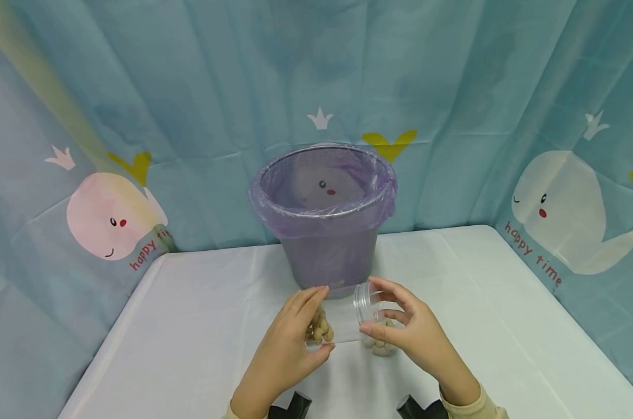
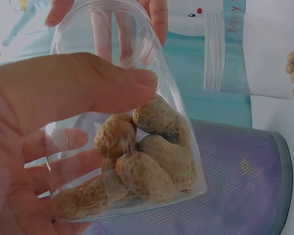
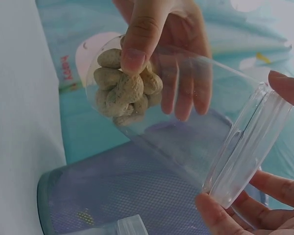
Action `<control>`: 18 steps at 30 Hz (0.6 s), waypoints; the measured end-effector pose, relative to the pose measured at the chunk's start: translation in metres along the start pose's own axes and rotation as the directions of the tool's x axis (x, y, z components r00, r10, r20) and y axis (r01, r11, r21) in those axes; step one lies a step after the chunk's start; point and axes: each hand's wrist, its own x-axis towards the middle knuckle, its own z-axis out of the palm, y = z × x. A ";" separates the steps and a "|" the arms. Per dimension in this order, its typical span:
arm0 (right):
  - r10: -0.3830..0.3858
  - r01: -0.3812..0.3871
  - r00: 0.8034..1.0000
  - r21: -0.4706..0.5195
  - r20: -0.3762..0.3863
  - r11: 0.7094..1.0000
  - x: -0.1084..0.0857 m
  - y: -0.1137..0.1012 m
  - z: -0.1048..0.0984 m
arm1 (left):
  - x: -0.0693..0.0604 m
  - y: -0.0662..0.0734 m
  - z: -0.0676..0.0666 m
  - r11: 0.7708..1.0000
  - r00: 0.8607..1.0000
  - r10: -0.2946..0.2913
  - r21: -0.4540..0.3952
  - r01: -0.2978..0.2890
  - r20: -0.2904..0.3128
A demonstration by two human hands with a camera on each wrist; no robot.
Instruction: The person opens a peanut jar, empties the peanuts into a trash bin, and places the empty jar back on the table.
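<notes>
Between the hands, a clear plastic jar (image 1: pixel 343 317) lies tilted on its side, held off the table. Unshelled peanuts (image 3: pixel 130 90) are heaped at its base end. My left hand (image 1: pixel 290 340) grips the jar near the base, thumb on one side and fingers on the other. At the opposite end, my right hand (image 1: pixel 407 323) holds the clear ridged lid (image 3: pixel 252 144) between thumb and fingertips; the lid sits on the jar's mouth. Below the right hand, a second clear jar (image 1: pixel 381 351) with peanuts stands on the table, partly hidden by that hand.
A purple mesh waste bin (image 1: pixel 332 256) lined with a purple plastic bag (image 1: pixel 274 215) stands behind the hands. The white-covered table (image 1: pixel 190 326) meets a blue whale-print curtain (image 1: pixel 201 116) at the back and sides. Black wrist mounts (image 1: pixel 297 405) show at the lower edge.
</notes>
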 end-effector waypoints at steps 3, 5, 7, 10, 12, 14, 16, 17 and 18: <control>-0.007 0.007 1.000 0.004 -0.001 1.000 0.000 0.000 0.000 | 0.000 -0.001 -0.001 1.000 1.000 0.005 -0.006 -0.005 -0.003; -0.015 0.015 1.000 0.007 -0.001 1.000 0.000 0.000 0.000 | 0.000 -0.001 -0.001 1.000 1.000 0.011 -0.008 -0.011 -0.004; -0.033 0.033 0.999 0.010 -0.004 0.999 -0.001 0.000 0.000 | 0.000 -0.002 -0.002 1.000 1.000 0.012 -0.011 -0.012 -0.006; -0.060 0.060 0.998 0.015 -0.012 0.998 -0.001 -0.001 0.000 | 0.000 -0.004 -0.003 1.000 1.000 0.006 -0.005 -0.006 -0.014; -0.072 0.072 0.997 0.017 -0.018 0.997 -0.002 -0.002 -0.001 | -0.001 -0.006 -0.004 1.000 1.000 0.004 0.003 -0.003 -0.028; -0.071 0.071 0.997 0.018 -0.017 0.997 -0.002 -0.002 -0.001 | -0.001 -0.008 -0.006 1.000 0.999 0.006 0.016 -0.006 -0.043; -0.064 0.064 0.998 0.015 -0.014 0.998 -0.001 -0.001 0.000 | -0.002 -0.011 -0.007 1.000 0.998 0.012 0.023 -0.011 -0.058; -0.057 0.057 0.998 0.016 -0.013 0.998 -0.001 -0.001 0.000 | -0.003 -0.012 -0.008 0.999 0.998 0.017 0.028 -0.015 -0.067; -0.049 0.049 0.999 0.016 -0.013 0.999 0.000 0.000 0.000 | -0.003 -0.013 -0.009 0.999 0.997 0.021 0.032 -0.018 -0.073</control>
